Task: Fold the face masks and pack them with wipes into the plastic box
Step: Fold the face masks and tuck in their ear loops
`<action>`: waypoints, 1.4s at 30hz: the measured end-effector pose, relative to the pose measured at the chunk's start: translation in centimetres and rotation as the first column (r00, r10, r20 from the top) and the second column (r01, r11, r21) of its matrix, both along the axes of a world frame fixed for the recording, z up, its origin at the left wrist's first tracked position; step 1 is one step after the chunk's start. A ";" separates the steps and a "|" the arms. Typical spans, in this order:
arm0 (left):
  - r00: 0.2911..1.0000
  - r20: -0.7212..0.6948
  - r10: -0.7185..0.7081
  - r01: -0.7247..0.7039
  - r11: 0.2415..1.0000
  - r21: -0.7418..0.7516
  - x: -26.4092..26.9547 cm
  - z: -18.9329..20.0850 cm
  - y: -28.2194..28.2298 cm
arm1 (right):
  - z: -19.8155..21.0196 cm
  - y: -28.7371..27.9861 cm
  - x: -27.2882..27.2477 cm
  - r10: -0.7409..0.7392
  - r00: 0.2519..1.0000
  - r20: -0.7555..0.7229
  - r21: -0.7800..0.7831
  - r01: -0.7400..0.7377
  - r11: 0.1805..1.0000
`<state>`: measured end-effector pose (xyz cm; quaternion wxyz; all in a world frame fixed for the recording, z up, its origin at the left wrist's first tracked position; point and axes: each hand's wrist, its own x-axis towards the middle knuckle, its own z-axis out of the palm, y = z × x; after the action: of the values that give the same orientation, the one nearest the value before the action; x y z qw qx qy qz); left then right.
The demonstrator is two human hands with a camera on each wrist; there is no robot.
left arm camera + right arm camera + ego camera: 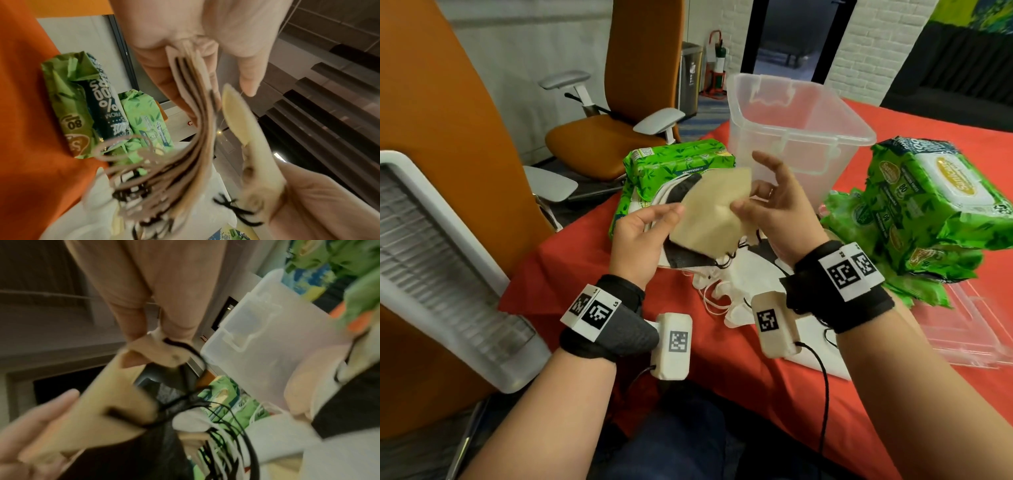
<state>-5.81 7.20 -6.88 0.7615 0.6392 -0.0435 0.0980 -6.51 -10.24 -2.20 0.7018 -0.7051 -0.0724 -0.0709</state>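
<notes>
My left hand [654, 226] grips a stack of folded face masks [688, 253] above the red table, thumb on top. The top one is a beige mask [709, 212]; black and white ones lie under it. My right hand [748, 202] pinches the beige mask's right edge between thumb and finger, the other fingers spread. In the left wrist view the beige mask [246, 129] stands a little apart from the stack [191, 129]. The right wrist view shows fingertips [174, 327] pinching its corner at the black ear loop. The clear plastic box [801, 130] stands open and empty just behind.
Green wipes packs lie left of the box [678, 164] and piled at the right [928, 212]. Loose white masks [739, 284] lie on the red tablecloth [722, 377] under my hands. A clear lid [969, 329] lies at the right. Orange chairs [616, 137] stand to the left.
</notes>
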 end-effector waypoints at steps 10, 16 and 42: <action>0.990 0.001 -0.143 0.142 0.989 0.040 -0.4 -0.3 -0.2 | 0.6 0.8 0.3 0.129 0.990 -0.065 -0.338 -0.143 0.930; 0.994 0.085 -0.063 0.051 0.989 0.141 -0.5 -0.1 -0.5 | 0.5 0.8 0.8 -0.005 1.000 0.010 -0.566 0.010 0.824; 0.969 0.221 -0.114 0.081 0.985 0.155 -0.4 -0.2 -0.8 | -0.3 1.4 0.0 -0.227 0.964 0.140 -0.534 0.266 0.802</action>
<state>-6.18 6.39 -7.09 0.7067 0.6745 -0.1695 0.1300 -6.49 -8.84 -2.53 0.4521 -0.8769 -0.0215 -0.1620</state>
